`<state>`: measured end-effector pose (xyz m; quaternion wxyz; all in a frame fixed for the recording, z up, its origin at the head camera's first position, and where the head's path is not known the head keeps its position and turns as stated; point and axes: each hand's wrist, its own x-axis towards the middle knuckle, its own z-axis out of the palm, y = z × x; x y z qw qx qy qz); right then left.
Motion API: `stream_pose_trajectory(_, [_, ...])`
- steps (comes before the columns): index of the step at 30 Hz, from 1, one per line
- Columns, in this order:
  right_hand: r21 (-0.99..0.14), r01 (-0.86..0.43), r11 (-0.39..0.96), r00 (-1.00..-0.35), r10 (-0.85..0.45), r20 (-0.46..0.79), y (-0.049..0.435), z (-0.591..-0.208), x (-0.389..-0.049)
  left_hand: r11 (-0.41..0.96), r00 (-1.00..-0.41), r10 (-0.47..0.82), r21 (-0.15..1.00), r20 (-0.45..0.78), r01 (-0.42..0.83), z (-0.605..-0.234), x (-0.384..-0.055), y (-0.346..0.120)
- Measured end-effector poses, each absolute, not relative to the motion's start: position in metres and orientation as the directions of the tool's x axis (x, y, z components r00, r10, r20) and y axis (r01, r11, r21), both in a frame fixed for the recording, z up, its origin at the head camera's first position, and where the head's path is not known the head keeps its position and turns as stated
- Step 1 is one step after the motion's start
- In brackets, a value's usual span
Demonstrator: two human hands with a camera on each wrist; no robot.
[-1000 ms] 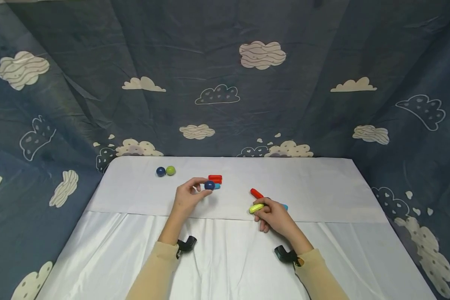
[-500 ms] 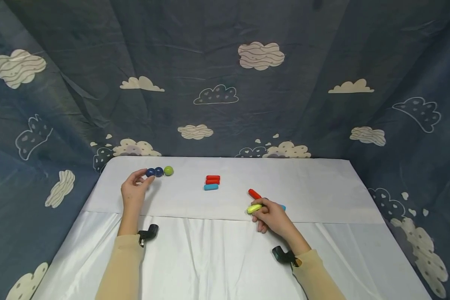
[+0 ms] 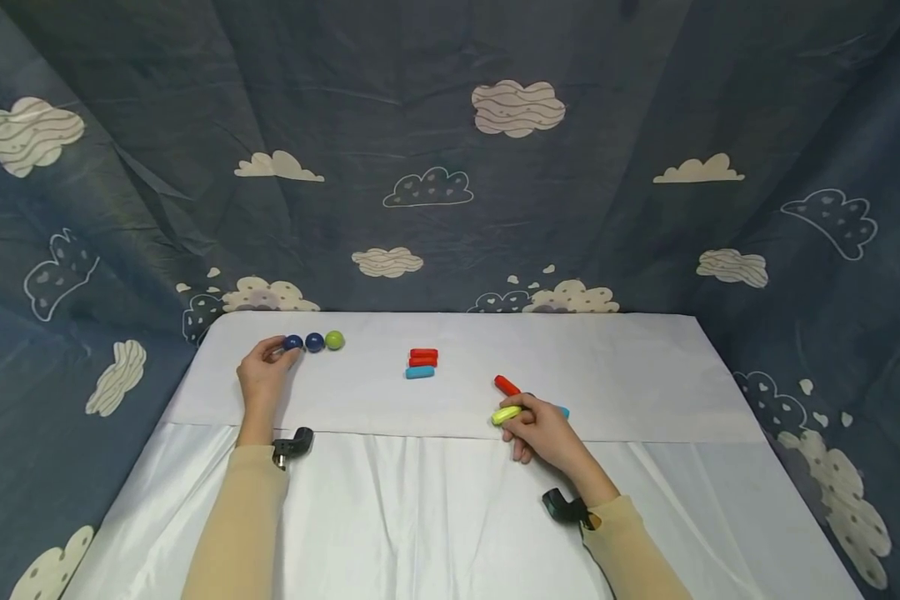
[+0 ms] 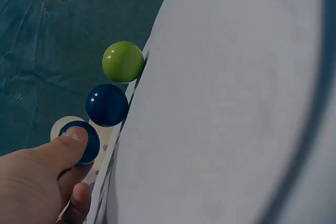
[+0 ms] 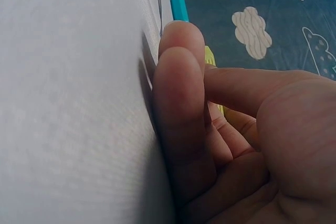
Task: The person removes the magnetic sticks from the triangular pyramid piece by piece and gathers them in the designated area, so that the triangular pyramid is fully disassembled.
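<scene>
At the back left of the white table my left hand (image 3: pixel 262 382) pinches a dark blue ball (image 3: pixel 293 342) between thumb and fingers. Beside that ball, in a row to the right, sit a second blue ball (image 4: pixel 106 105) and a green ball (image 3: pixel 334 340). The left wrist view shows the thumb (image 4: pixel 73 135) over the pinched ball. My right hand (image 3: pixel 547 433) holds a short yellow-green rod with rounded ends (image 3: pixel 506 415), mostly hidden by fingers in the right wrist view. A red rod (image 3: pixel 506 385) and a partly covered blue rod (image 3: pixel 564 412) lie close behind this hand.
Two red rods (image 3: pixel 423 353) and a light blue rod (image 3: pixel 420 372) lie parallel at mid-table, between the hands. A dark cloth with cloud prints (image 3: pixel 427 233) hangs along the table's back edge and sides. A seam (image 3: pixel 420 437) crosses the white tablecloth (image 3: pixel 630 375).
My left hand has carried the blue ball from the rods at mid-table leftward to the row's left end beside the other balls. The right hand has stayed in place with the yellow-green rod.
</scene>
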<state>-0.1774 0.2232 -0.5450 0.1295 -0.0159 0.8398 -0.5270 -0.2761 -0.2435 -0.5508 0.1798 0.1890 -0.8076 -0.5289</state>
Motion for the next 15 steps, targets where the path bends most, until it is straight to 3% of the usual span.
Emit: stream_pose_trajectory(15, [-0.891,0.116,0.438,-0.963,-0.169,-0.209,0.2243,-0.5464,-0.1783,0.469,-0.865,-0.494,0.865,0.091,-0.177,-0.5520,-0.2792,-0.2356])
